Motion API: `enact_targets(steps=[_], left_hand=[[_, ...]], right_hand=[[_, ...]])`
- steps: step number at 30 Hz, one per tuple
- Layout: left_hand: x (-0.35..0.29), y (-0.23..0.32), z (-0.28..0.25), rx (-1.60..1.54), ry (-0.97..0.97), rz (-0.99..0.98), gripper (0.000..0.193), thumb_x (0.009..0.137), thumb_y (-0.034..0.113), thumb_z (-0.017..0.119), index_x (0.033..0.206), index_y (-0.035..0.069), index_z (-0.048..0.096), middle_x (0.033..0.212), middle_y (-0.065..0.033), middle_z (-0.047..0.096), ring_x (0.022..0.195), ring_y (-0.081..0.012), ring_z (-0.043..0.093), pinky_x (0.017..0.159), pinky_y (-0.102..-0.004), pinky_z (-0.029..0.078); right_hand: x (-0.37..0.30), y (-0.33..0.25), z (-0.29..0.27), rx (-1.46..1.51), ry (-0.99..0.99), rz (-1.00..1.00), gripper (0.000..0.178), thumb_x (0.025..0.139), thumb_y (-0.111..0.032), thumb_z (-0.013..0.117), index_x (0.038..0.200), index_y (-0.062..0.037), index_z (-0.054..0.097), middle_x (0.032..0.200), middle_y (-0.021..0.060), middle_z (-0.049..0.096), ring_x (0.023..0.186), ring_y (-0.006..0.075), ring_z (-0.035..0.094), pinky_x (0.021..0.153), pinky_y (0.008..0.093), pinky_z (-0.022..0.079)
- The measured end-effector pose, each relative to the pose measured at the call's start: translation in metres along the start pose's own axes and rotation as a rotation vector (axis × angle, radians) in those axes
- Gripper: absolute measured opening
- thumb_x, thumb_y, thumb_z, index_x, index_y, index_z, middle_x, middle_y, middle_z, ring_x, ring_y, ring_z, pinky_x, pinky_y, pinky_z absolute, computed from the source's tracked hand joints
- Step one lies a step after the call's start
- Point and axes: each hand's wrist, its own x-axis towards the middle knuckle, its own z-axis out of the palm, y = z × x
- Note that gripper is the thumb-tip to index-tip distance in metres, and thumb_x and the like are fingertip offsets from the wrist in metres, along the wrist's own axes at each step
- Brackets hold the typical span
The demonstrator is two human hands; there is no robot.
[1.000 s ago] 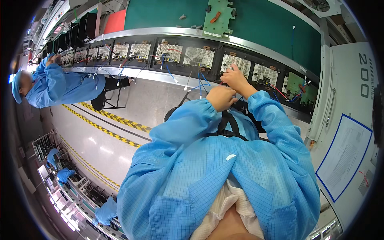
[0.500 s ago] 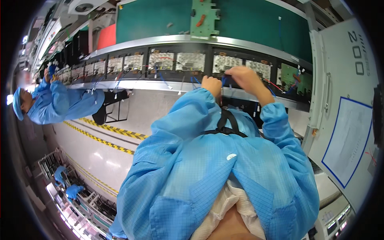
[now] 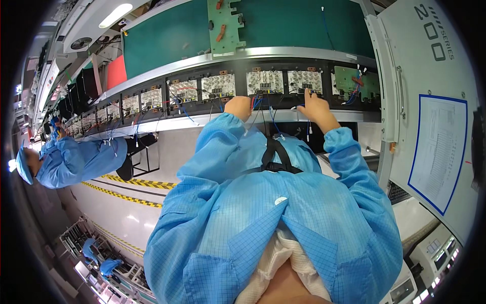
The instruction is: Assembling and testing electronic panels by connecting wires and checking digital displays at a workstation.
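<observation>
My left hand [image 3: 238, 108] is closed at the front of the black carrier frame [image 3: 202, 109], its fingers curled around wires [image 3: 253, 104], red and dark ones, that hang below a circuit board [image 3: 265, 82]. The exact grip is partly hidden. To its right, my right hand [image 3: 316, 108] has the index finger stretched onto the lower edge of another circuit board [image 3: 305, 81], thumb apart, nothing visible in it. Both boards carry rows of silvery round components. Between my hands, a blue wire [image 3: 274, 119] with a white end dangles over the metal rail.
Behind the frame lies a green work surface [image 3: 298, 25] with a pale green notched plate [image 3: 223, 30]. A grey cabinet [image 3: 410, 66] bounds the right side. Further left along the line, a co-worker in blue [image 3: 81, 157] works at the boards.
The view has shifted, so the line appears further left. My hands have moved apart: the right has left the wires beside the left hand and reached the board to the right.
</observation>
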Motion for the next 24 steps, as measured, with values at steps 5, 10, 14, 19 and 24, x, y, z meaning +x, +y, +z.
enact_targets(steps=[5, 10, 14, 19, 24], left_hand=[[0.005, 0.009, -0.020, -0.349, 0.061, -0.262, 0.036, 0.086, 0.029, 0.045, 0.111, 0.004, 0.053, 0.091, -0.0248, 0.061, 0.088, -0.0392, 0.058, 0.079, -0.0451, 0.044], [0.008, 0.011, 0.012, -0.306, 0.173, 0.059, 0.063, 0.089, 0.038, 0.045, 0.133, -0.003, 0.028, 0.129, -0.0269, 0.040, 0.106, -0.0401, 0.051, 0.091, -0.0422, 0.041], [0.000, 0.043, 0.022, -0.293, -0.132, -0.094, 0.065, 0.087, 0.029, 0.049, 0.136, -0.003, 0.021, 0.143, -0.0231, 0.018, 0.123, -0.0369, 0.037, 0.102, -0.0373, 0.032], [0.002, 0.045, 0.080, -0.206, 0.098, -0.090, 0.072, 0.083, 0.026, 0.057, 0.135, -0.006, 0.019, 0.143, -0.0246, 0.013, 0.131, -0.0354, 0.024, 0.101, -0.0393, 0.035], [-0.003, 0.048, 0.053, -0.356, -0.006, -0.050, 0.067, 0.086, 0.025, 0.050, 0.137, -0.003, 0.017, 0.144, -0.0270, 0.008, 0.132, -0.0398, 0.017, 0.106, -0.0392, 0.025]], right_hand=[[0.002, -0.003, 0.040, 0.023, 0.121, 0.036, 0.083, 0.078, -0.028, 0.059, 0.138, 0.0034, 0.012, 0.106, 0.0214, 0.050, 0.088, 0.0321, 0.060, 0.069, 0.0406, 0.051], [0.010, 0.005, 0.076, -0.124, 0.277, -0.014, 0.076, 0.075, -0.013, 0.056, 0.136, 0.0068, 0.016, 0.098, 0.0167, 0.049, 0.080, 0.0278, 0.059, 0.061, 0.0365, 0.051], [0.011, 0.011, 0.080, -0.179, 0.388, -0.061, 0.074, 0.073, -0.011, 0.056, 0.134, 0.0095, 0.019, 0.095, 0.0139, 0.049, 0.078, 0.0249, 0.056, 0.057, 0.0341, 0.051], [0.010, 0.011, 0.052, -0.152, 0.241, -0.065, 0.074, 0.076, -0.024, 0.059, 0.134, 0.0049, 0.024, 0.100, 0.0146, 0.050, 0.090, 0.0276, 0.055, 0.066, 0.0393, 0.050], [0.013, 0.001, -0.020, -0.121, 0.417, -0.282, 0.032, 0.079, -0.027, 0.058, 0.107, -0.0113, 0.059, 0.095, 0.0103, 0.055, 0.091, 0.0279, 0.055, 0.072, 0.0411, 0.046]])
